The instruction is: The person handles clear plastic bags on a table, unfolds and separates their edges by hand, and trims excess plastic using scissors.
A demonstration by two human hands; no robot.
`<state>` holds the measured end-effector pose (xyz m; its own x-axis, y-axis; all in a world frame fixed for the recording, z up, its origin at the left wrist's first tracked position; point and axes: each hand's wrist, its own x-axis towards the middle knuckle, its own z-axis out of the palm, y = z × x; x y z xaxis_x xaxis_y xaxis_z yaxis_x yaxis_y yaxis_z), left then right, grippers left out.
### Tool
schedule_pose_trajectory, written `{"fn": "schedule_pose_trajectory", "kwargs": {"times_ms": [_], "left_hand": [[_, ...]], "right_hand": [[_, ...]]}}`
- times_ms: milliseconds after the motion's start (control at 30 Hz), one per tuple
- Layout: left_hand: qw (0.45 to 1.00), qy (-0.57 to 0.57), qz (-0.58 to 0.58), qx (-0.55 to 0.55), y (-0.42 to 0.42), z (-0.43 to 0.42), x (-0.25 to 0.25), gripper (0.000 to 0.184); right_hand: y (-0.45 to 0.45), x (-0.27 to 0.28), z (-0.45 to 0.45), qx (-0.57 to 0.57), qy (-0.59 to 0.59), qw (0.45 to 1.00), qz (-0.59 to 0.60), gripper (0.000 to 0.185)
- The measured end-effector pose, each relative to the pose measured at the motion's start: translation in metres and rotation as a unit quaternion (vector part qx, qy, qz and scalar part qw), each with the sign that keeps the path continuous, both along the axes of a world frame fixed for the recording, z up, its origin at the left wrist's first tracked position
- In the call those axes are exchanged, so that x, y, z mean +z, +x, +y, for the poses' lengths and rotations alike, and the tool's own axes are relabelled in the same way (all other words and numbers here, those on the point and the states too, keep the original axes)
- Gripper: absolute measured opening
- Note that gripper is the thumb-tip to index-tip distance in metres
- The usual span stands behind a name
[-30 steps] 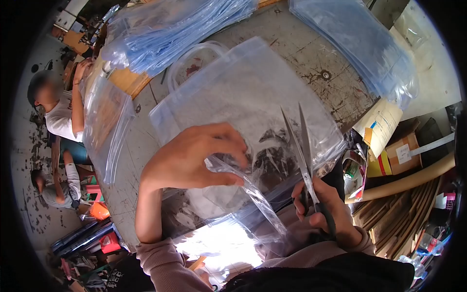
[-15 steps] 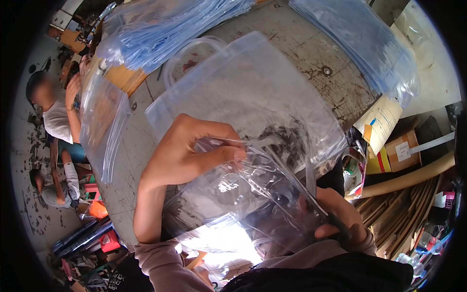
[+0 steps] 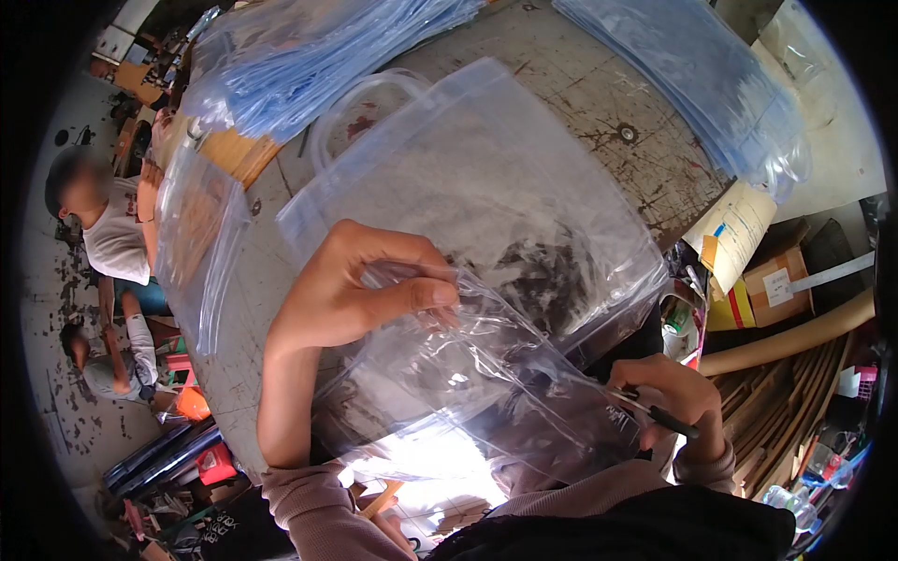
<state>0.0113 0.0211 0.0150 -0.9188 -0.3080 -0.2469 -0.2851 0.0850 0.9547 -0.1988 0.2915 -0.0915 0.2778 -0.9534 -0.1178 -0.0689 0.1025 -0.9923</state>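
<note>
My left hand (image 3: 365, 294) pinches the upper edge of a clear plastic bag (image 3: 468, 374) between thumb and fingers. The film hangs creased over my lap, with bright light showing through it. At the right end of that edge, my right hand (image 3: 678, 393) is closed around scissors (image 3: 659, 414) with black handles. Their blades point left toward the film; whether they touch it I cannot tell. Just beyond both hands, another clear bag (image 3: 449, 159) with a looped handle lies flat on the worktable (image 3: 248, 309).
Stacks of bluish plastic sheets (image 3: 327, 75) and clear bags (image 3: 673, 84) lie at the table's far side. More clear pieces (image 3: 201, 243) overhang the left edge. Two people are at the left. Cardboard (image 3: 776, 411) and a box (image 3: 776, 280) stand at the right.
My right hand has moved right with the scissors, away from the film's edge. A loose plastic strip near the blades is no longer visible. My left hand has barely shifted.
</note>
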Motion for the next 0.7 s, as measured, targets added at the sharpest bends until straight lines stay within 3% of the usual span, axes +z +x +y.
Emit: {"fn": "schedule_pose_trajectory", "kwargs": {"times_ms": [67, 300, 467, 700], "left_hand": [[0.999, 0.027, -0.026, 0.02, -0.001, 0.002, 0.001, 0.006], [0.998, 0.0, -0.053, 0.03, -0.001, 0.008, 0.005, 0.007], [0.998, 0.024, -0.033, 0.038, -0.001, 0.014, 0.004, 0.008], [0.999, -0.013, -0.023, 0.02, -0.001, 0.015, 0.003, 0.006]], "right_hand": [[-0.006, -0.007, 0.007, 0.033, -0.032, 0.999, -0.022, 0.07], [0.019, 0.024, -0.02, -0.016, -0.025, 0.999, -0.036, 0.067], [0.028, 0.035, -0.045, -0.047, -0.102, 0.994, -0.015, 0.062], [0.034, 0.033, -0.047, -0.06, -0.108, 0.992, -0.021, 0.062]]}}
